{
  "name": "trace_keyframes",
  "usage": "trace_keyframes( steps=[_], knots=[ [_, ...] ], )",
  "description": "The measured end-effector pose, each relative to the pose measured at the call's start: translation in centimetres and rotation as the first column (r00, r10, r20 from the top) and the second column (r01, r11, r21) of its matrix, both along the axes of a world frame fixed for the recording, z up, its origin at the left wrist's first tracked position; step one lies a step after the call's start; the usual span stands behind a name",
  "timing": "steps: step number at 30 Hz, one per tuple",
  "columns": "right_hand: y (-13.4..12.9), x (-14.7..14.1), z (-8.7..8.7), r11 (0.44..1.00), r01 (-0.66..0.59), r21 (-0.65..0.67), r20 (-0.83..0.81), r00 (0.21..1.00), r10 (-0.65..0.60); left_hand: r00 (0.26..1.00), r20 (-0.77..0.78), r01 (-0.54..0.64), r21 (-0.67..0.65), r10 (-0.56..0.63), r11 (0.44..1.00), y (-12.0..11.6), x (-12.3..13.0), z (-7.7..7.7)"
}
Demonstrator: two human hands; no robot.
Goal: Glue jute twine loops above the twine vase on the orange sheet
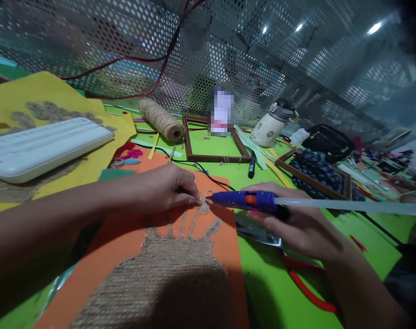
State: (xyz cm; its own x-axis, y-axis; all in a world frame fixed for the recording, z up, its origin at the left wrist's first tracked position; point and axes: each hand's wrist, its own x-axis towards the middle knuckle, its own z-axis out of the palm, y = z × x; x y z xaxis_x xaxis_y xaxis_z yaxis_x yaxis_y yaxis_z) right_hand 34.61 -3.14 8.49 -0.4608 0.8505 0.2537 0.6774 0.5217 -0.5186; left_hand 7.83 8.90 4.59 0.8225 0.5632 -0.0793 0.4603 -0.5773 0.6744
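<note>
My right hand (298, 228) is closed around a blue glue gun (237, 199). A long translucent glue stick (338, 205) sticks out of its rear, and its nozzle points left at a small twine flower (204, 208) on an orange sheet (228, 233). At that flower, my left hand (168, 187) pinches a bit of twine between thumb and finger, close to the nozzle tip. Thin twine stems run down from there to a vase shape of rows of twine (166, 262), partly in shadow. Whether the nozzle touches the twine I cannot tell.
Red-handled scissors (312, 292) lie under my right forearm. Beyond the sheet are a twine spool (161, 119), a brown frame (218, 159), a black marker (252, 164) and a white bottle (271, 123). A white power bank (50, 146) rests on yellow paper (46, 87) at left.
</note>
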Motion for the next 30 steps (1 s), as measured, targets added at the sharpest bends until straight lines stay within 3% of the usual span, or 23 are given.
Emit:
trace_keyframes(
  steps=[5,10,21,30],
  knots=[
    [0.3,-0.6,-0.3,0.995,0.026,-0.093,-0.048,0.998,-0.030,0.996,-0.086,0.000,0.068,0.006,0.998,-0.6,0.1,-0.5],
    [0.5,-1.0,-0.5,0.984,-0.001,-0.177,-0.085,0.996,-0.014,0.999,-0.047,0.017,0.194,-0.007,0.981,-0.8,-0.1,-0.7],
    [0.7,-1.1,-0.8,0.977,-0.029,-0.211,-0.107,0.994,0.007,0.978,-0.140,-0.148,0.058,0.155,0.987,-1.3,-0.6,-0.3],
    [0.6,-1.0,-1.2,0.965,0.034,-0.259,-0.088,0.994,-0.058,0.986,-0.079,-0.134,0.121,0.145,0.983,-1.8,-1.5,-2.1]
  ],
)
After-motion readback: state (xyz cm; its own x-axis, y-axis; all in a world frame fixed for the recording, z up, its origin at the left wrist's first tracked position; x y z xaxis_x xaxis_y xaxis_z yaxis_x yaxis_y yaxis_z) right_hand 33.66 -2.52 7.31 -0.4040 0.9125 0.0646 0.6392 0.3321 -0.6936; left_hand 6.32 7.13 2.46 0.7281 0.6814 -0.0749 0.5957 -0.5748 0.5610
